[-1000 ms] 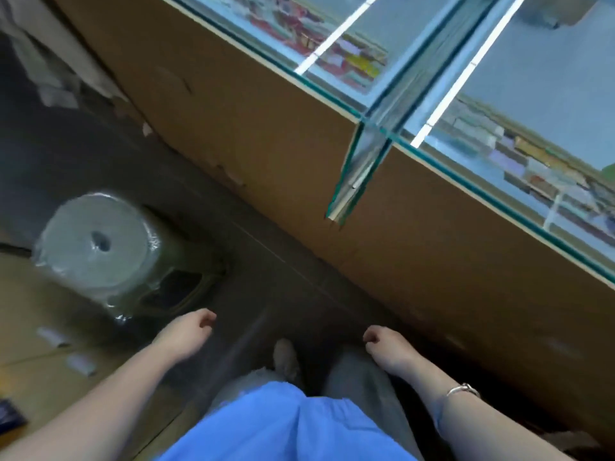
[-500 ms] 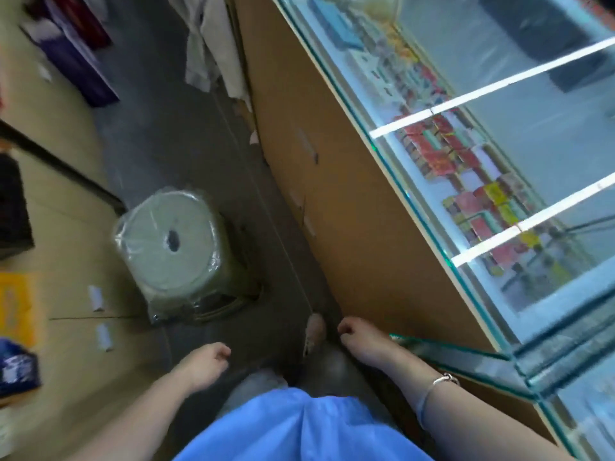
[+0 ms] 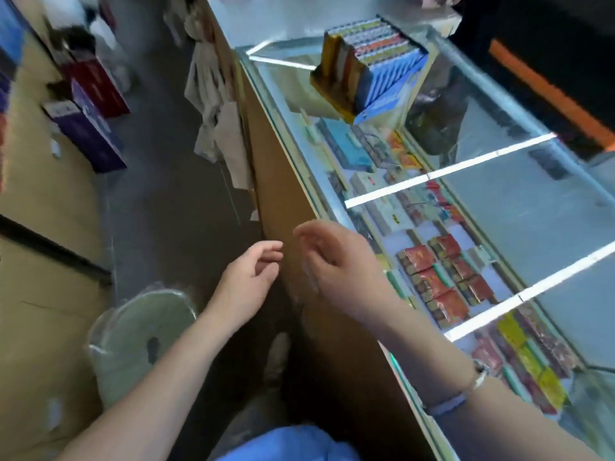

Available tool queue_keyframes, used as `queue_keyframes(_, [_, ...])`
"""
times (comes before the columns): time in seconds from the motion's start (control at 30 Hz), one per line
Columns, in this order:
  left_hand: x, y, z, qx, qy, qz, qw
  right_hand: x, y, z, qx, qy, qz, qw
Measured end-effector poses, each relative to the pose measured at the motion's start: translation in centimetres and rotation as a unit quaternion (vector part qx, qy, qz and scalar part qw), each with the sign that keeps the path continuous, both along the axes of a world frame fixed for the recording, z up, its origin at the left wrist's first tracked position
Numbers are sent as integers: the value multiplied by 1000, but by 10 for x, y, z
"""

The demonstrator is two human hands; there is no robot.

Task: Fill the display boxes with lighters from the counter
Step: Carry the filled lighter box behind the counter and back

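Head view, near to far. Blue garment hem (image 3: 286,442) at bottom centre, light shoe (image 3: 278,352) just above it on the dark floor (image 3: 159,201). Round pale-green stool wrapped in clear plastic film (image 3: 139,331) sits lower left, beside the left forearm.

Left hand (image 3: 248,277) is raised mid-frame, fingers loosely curled, holding nothing. Right hand (image 3: 336,257) is just beside it, slightly higher, motion-blurred; fingers relaxed and bent, nothing visible in it. The two hands are close but not touching. Silver bangle and pale-blue band (image 3: 466,387) sit on the right wrist. Both hands hover over the brown wooden back panel of the counter (image 3: 283,181), short of the glass edge.

Glass-topped display counter (image 3: 519,207) runs from lower right to top centre. Under the glass: rows of small packs, red ones (image 3: 432,274) mid-right, yellow ones (image 3: 532,367) lower right, teal and grey ones further up. Bright white light reflections cross the glass.

Task item: blue-and-yellow cardboard display box packed with upright lighters (image 3: 376,64) stands on the counter glass in the upper centre, well apart from both hands. A crumpled dark plastic bag (image 3: 436,118) lies just right of it.

Pale cloths (image 3: 216,104) hang off the counter back, upper centre. Purple and dark-red cartons (image 3: 90,111) sit on the floor upper left.
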State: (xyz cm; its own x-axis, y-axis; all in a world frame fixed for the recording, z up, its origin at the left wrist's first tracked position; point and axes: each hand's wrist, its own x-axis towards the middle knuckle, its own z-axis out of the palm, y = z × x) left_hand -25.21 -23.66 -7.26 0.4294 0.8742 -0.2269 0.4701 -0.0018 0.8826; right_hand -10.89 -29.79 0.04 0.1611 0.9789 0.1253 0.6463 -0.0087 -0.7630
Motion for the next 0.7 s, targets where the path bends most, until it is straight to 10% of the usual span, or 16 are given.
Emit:
queue_keyframes(0.3, [119,160,58,109,-121,24,986,108,106,2,71,204,-365,905])
queue_keyframes(0.7, [219,280,47,80,-96,71,990,182,229,-11,115,369,-443,809])
